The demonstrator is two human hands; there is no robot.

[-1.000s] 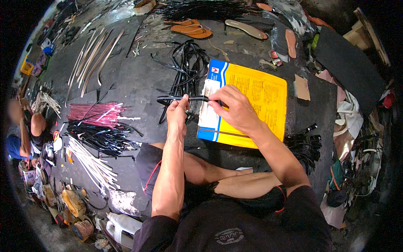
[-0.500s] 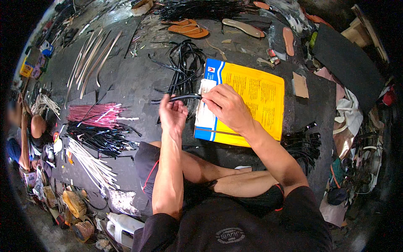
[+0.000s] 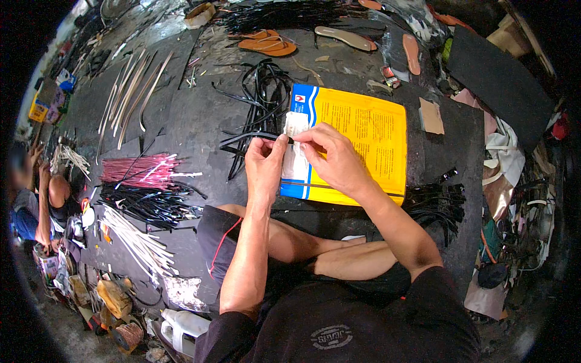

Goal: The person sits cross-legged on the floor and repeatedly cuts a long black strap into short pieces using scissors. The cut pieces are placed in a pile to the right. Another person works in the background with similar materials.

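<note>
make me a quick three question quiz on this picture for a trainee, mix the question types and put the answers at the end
1. True or false: the left hand holds a black strip.

2. Fill in the blank: on the person's left, between the pink strips and the white strips, lies a ____ bundle.

3. Multiple choice: the large sheet beneath the right hand is mainly
A) green
B) yellow
C) pink

Key:
1. True
2. black
3. B
</note>
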